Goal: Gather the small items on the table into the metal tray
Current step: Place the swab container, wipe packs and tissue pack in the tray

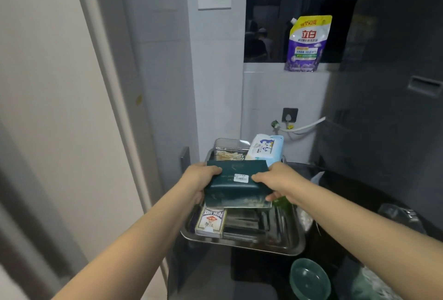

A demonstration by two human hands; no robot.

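A dark green flat box (pixel 236 191) with a small white label hangs just above the metal tray (pixel 282 245). My left hand (pixel 200 176) grips its left edge and my right hand (pixel 275 181) grips its right edge. In the tray lie a pack of playing cards (pixel 211 221) at the near left, a clear plastic container (pixel 230 149) at the far left and a pack of wet wipes (pixel 265 148) at the far right. The box hides the tray's middle.
The tray sits on a dark table (pixel 359 203). A green bowl (pixel 309 280) stands at the near edge, and a crumpled clear bag (pixel 374 285) lies right of it. A purple detergent pouch (pixel 309 44) stands on the window ledge. A wall and door frame close off the left.
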